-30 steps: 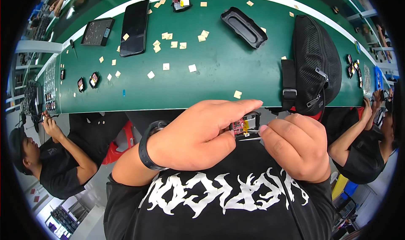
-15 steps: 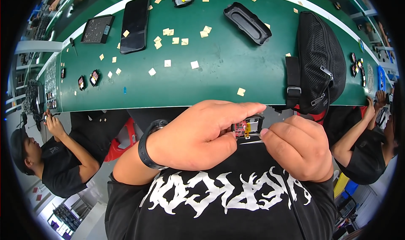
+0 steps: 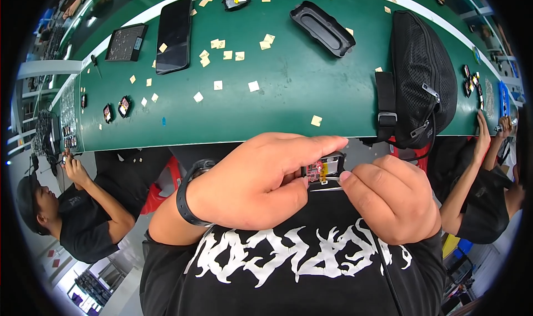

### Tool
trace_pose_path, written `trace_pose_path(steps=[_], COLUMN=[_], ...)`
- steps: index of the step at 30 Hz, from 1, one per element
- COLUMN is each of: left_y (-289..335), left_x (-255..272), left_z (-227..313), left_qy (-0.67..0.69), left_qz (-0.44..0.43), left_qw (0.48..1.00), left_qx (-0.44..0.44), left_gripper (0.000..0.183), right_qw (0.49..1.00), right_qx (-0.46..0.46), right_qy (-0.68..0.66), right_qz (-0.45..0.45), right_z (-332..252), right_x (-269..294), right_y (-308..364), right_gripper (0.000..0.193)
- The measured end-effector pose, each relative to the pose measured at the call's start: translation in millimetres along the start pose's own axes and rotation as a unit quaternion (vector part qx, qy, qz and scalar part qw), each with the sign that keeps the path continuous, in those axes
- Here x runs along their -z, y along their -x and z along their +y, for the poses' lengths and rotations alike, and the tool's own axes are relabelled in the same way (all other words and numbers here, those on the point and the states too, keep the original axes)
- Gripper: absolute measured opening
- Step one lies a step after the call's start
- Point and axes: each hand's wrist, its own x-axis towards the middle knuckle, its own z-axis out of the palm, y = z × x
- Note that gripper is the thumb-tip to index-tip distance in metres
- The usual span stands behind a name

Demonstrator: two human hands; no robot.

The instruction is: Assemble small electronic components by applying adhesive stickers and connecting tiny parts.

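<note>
Just off the table's front edge, my left hand (image 3: pixel 256 181) grips a small black-cased electronic device (image 3: pixel 333 164) between thumb and fingers. A red circuit board, a silvery block and a strip of yellow tape show inside the open case. My right hand (image 3: pixel 391 199) is pinched round a pair of thin metal tweezers (image 3: pixel 326 190), mostly hidden in its fingers. Their tips point left, at the near edge of the device. Whether the tips grasp any part is too small to tell.
On the green table (image 3: pixel 233 116) lie a black phone (image 3: pixel 175 35), a black tray (image 3: pixel 322 28), a black mesh bag (image 3: pixel 425 77), a box of small parts (image 3: pixel 126 42), several paper squares and more opened devices (image 3: pixel 124 106). Other people work at left (image 3: pixel 91 205) and right (image 3: pixel 483 194).
Both my hands keep their hold with barely any movement; the view has shifted slightly. At right, the other person's hand has been raised toward the table.
</note>
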Motion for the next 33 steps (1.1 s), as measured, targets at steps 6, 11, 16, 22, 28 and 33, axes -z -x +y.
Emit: trace_pose_path(steps=[6, 11, 16, 22, 28, 33], left_y=[-1, 0, -1, 0, 5, 4], left_x=[-1, -1, 1, 3, -3, 0], left_z=[-4, -5, -5, -4, -8, -4], left_qy=[0.007, 0.012, 0.014, 0.007, 0.032, 0.003], left_qz=[0.004, -0.006, 0.004, 0.002, 0.014, -0.001], left_qw=[1.0, 1.0, 1.0, 1.0, 0.999, 0.999], left_qx=[-0.018, 0.0, 0.016, 0.001, 0.006, 0.032], left_gripper=[0.067, 0.066, 0.064, 0.064, 0.065, 0.064], right_qw=[1.0, 0.999, 1.0, 1.0, 0.999, 0.999], right_qx=[0.01, 0.033, 0.021, 0.017, 0.022, 0.036], right_qy=[-0.016, -0.023, 0.003, -0.001, -0.039, -0.036], right_qz=[0.008, -0.013, 0.009, 0.025, 0.007, 0.007], right_z=[4, 7, 5, 2, 5, 7], right_x=[1, 0, -6, -7, -6, -13], right_y=[0, -2, 0, 0, -1, 1], right_gripper=[0.024, 0.024, 0.026, 0.026, 0.02, 0.02])
